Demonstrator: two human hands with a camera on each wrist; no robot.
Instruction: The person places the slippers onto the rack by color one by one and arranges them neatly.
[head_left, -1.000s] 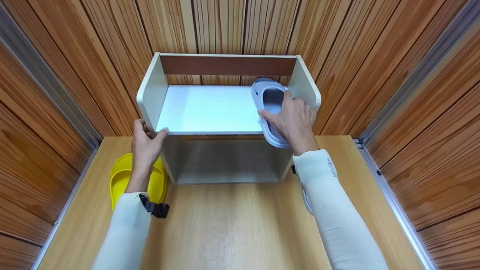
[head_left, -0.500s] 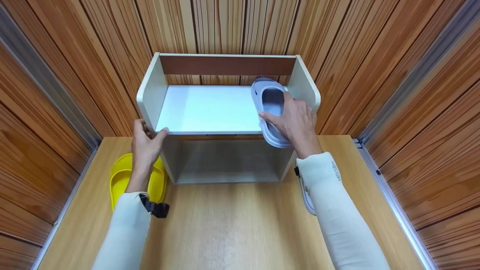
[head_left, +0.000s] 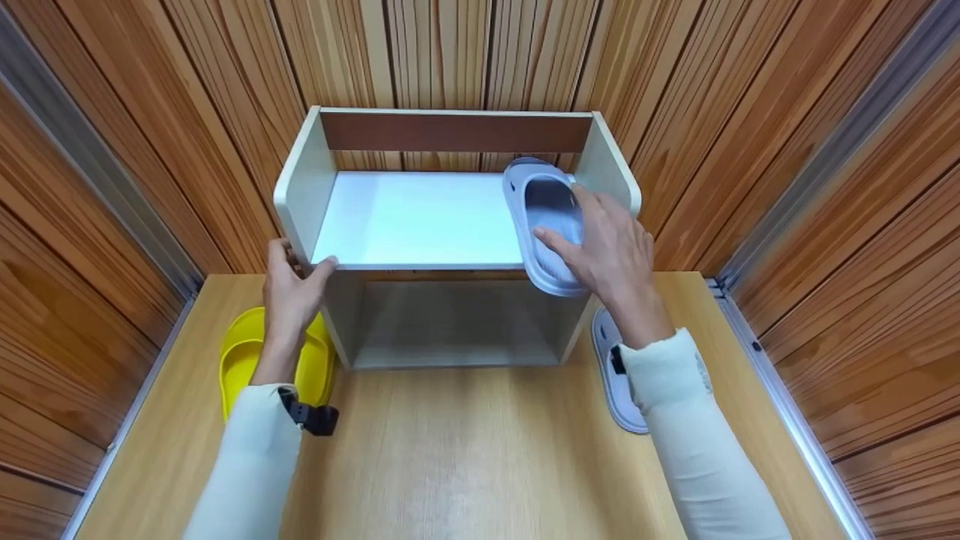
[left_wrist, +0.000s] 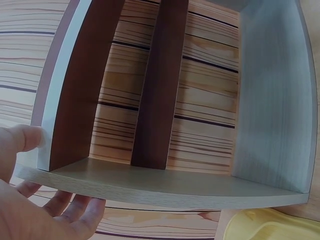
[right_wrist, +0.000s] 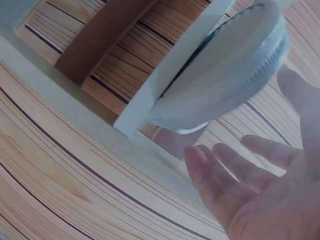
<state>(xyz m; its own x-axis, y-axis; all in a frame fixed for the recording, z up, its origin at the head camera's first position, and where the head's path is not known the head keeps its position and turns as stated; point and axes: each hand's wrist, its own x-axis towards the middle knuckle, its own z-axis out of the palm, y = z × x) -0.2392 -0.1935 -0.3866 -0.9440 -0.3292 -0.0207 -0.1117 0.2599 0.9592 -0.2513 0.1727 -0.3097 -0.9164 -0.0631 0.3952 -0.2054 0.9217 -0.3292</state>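
A light purple-grey slipper (head_left: 551,210) sits at the right end of the shoe rack's white upper shelf (head_left: 420,217), its near end jutting past the front edge. My right hand (head_left: 611,251) hovers beside its right side, thumb and fingers spread; the right wrist view shows a gap between the fingers and the slipper (right_wrist: 225,70). At the rack's left side, my left hand (head_left: 291,300) grips the side panel. Its thumb lies on the shelf's front corner, and its fingers are around the panel's outer face (left_wrist: 165,197) in the left wrist view.
A yellow pair of slippers (head_left: 244,360) stands left of the rack, partly behind my left wrist. Another purple-grey slipper (head_left: 616,390) lies on the wooden tabletop (head_left: 465,450) at right, partly under my right sleeve. Wood-panelled walls (head_left: 862,187) enclose the back and sides.
My right hand has let go of the slipper and drawn back to the right and toward me. More of the slipper on the tabletop shows. The left hand stays put.
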